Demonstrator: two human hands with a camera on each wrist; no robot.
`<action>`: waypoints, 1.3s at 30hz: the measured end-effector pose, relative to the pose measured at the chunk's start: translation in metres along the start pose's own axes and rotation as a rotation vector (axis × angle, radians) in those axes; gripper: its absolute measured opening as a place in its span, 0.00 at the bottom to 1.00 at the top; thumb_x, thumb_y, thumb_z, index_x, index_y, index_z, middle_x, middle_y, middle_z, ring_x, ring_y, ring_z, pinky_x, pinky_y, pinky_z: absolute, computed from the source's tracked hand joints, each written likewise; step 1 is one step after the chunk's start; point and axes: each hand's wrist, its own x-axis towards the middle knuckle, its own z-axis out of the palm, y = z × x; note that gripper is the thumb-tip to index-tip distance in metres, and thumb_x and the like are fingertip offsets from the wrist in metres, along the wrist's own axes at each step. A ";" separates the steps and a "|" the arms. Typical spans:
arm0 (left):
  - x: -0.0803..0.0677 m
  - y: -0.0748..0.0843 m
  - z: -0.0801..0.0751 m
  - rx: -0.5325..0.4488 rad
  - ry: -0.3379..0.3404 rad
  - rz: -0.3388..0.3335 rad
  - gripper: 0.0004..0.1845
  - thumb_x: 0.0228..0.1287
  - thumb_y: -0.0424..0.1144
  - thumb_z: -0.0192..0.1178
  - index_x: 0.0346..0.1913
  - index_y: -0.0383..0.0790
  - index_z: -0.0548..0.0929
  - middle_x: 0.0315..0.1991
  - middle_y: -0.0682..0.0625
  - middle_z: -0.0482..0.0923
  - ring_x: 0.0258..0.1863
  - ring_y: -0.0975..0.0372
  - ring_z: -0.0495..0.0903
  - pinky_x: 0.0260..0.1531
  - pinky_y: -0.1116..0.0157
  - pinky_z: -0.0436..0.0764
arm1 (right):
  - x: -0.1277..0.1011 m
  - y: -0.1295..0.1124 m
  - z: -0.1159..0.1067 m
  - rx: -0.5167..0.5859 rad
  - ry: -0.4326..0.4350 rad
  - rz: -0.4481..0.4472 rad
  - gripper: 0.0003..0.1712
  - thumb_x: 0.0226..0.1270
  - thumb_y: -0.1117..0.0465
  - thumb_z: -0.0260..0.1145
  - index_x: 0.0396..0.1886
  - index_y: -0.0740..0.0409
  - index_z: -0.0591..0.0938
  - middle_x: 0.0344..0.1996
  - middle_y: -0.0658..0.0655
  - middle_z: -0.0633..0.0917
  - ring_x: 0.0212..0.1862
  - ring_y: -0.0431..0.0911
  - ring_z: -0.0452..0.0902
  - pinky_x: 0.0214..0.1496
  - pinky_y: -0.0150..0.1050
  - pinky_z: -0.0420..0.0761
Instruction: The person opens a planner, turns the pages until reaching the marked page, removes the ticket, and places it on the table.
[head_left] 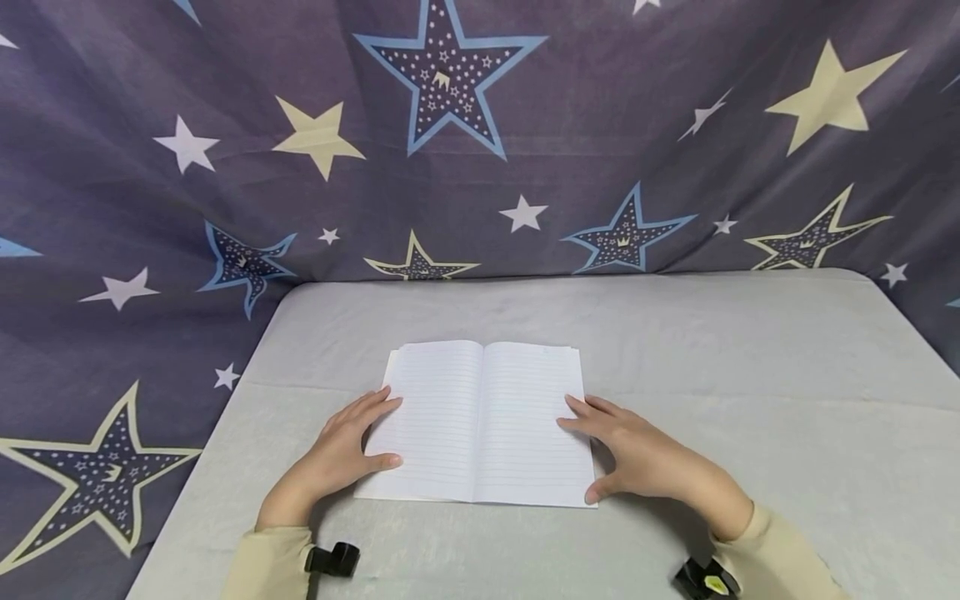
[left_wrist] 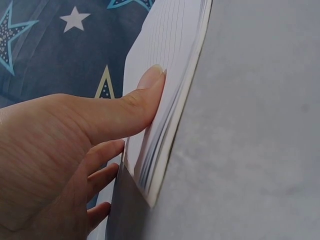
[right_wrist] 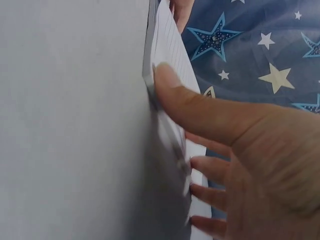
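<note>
An open notebook (head_left: 438,425) with blank, ruled white pages lies on the grey-covered table. My left hand (head_left: 341,450) rests at its left edge, the thumb (left_wrist: 145,95) flat on the page near the lower corner and the fingers spread along the side. At the right edge, my right hand (head_left: 633,454) touches the notebook. Its thumb (right_wrist: 187,97) lies at the lower right corner, and its fingertips reach the margin higher up. Layered page edges show beneath the left thumb in the left wrist view. The undersides of some fingers are hidden.
The table (head_left: 750,350) carries a pale grey cloth with a fold line across it. Behind and to the left hangs a dark curtain (head_left: 480,200) printed with stars. Black wrist cameras (head_left: 335,559) sit by both cream sleeves.
</note>
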 end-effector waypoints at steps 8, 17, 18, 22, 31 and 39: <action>0.000 -0.001 0.000 0.003 0.002 0.001 0.44 0.53 0.49 0.75 0.71 0.38 0.70 0.74 0.38 0.59 0.73 0.39 0.53 0.66 0.34 0.50 | -0.001 -0.008 0.006 -0.093 0.057 0.035 0.43 0.49 0.45 0.79 0.65 0.57 0.78 0.72 0.61 0.68 0.72 0.63 0.60 0.66 0.62 0.66; -0.001 0.002 -0.001 0.000 0.006 0.009 0.44 0.53 0.50 0.74 0.71 0.38 0.70 0.74 0.38 0.59 0.73 0.39 0.53 0.66 0.34 0.51 | 0.006 -0.015 0.011 -0.177 0.199 0.072 0.36 0.50 0.57 0.80 0.61 0.59 0.81 0.66 0.65 0.75 0.65 0.62 0.70 0.64 0.60 0.70; -0.001 0.002 -0.001 0.003 0.007 0.012 0.44 0.53 0.50 0.74 0.71 0.38 0.70 0.74 0.38 0.60 0.73 0.39 0.54 0.66 0.34 0.51 | 0.007 -0.016 0.011 -0.173 0.218 0.075 0.37 0.49 0.60 0.80 0.62 0.61 0.79 0.66 0.65 0.74 0.65 0.62 0.71 0.64 0.60 0.71; -0.001 0.003 -0.001 0.009 0.008 0.014 0.44 0.52 0.51 0.75 0.70 0.38 0.70 0.74 0.37 0.60 0.73 0.39 0.54 0.65 0.34 0.52 | 0.010 -0.021 0.010 -0.112 0.333 0.098 0.45 0.49 0.60 0.80 0.68 0.64 0.72 0.67 0.66 0.73 0.64 0.62 0.72 0.63 0.59 0.72; -0.001 0.003 0.000 0.013 0.005 0.017 0.43 0.52 0.51 0.75 0.70 0.38 0.70 0.73 0.37 0.60 0.72 0.38 0.54 0.65 0.34 0.52 | 0.017 -0.042 0.006 0.088 0.408 0.201 0.53 0.58 0.51 0.76 0.77 0.63 0.59 0.70 0.65 0.69 0.68 0.61 0.67 0.65 0.59 0.70; -0.002 -0.002 0.000 -0.008 0.003 0.029 0.43 0.54 0.51 0.74 0.71 0.38 0.70 0.74 0.37 0.58 0.73 0.38 0.53 0.65 0.33 0.50 | 0.033 -0.070 0.012 0.074 0.389 0.083 0.49 0.59 0.48 0.75 0.75 0.59 0.64 0.73 0.56 0.66 0.70 0.55 0.65 0.68 0.55 0.68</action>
